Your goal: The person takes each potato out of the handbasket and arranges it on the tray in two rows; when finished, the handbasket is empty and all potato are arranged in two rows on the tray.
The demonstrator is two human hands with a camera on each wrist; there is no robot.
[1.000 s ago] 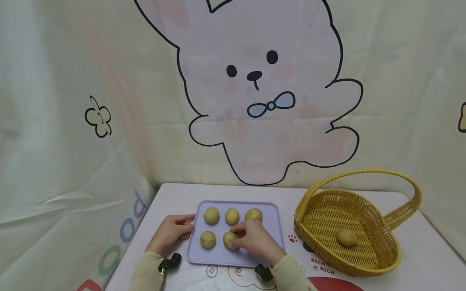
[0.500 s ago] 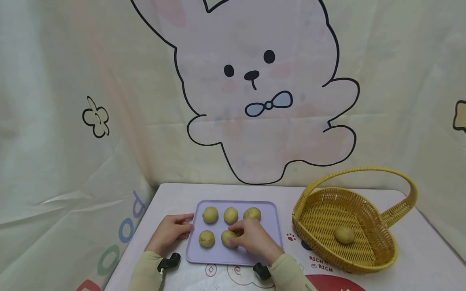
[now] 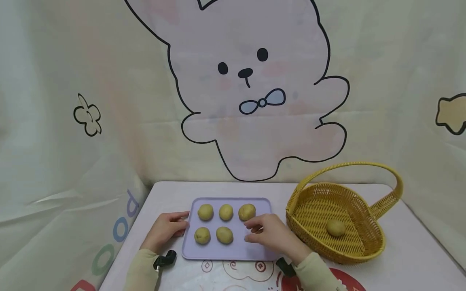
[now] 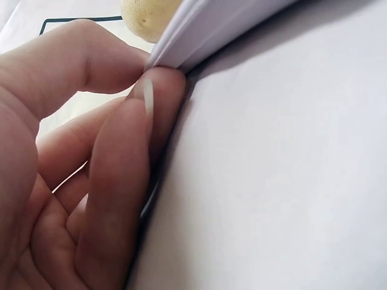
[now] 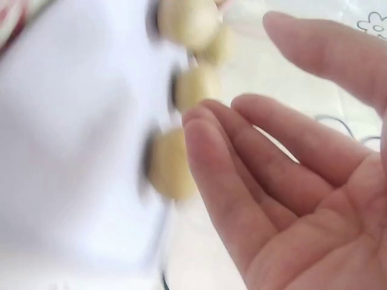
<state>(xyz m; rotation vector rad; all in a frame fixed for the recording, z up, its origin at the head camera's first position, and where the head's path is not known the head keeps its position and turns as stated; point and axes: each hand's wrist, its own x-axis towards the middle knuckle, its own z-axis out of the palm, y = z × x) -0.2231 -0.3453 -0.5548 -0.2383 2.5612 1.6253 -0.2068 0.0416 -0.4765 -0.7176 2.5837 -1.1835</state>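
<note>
A pale purple tray (image 3: pixel 237 251) carries small yellowish potatoes: three in the back row and two in front, including a front potato (image 3: pixel 224 235). At the tray's left edge, my left hand (image 3: pixel 164 229) holds the rim with its fingertips, as the left wrist view shows closely. My right hand (image 3: pixel 271 234) hovers over the tray's right side, thumb apart from the fingers, holding nothing. Its fingertips are close to the back-right potato (image 3: pixel 247 212); in the right wrist view the potatoes and tray are blurred.
To the right stands a yellow woven basket (image 3: pixel 309 236) with a tall handle (image 3: pixel 349 165). One potato (image 3: pixel 336 228) lies inside it. The white table (image 3: pixel 165 194) has printed drawings along its front. A cartoon-printed cloth (image 3: pixel 145 141) hangs behind.
My right hand has released the front-row potato and moved right, its fingers now apart. The left hand keeps its place at the tray edge. The head view has shifted slightly right.
</note>
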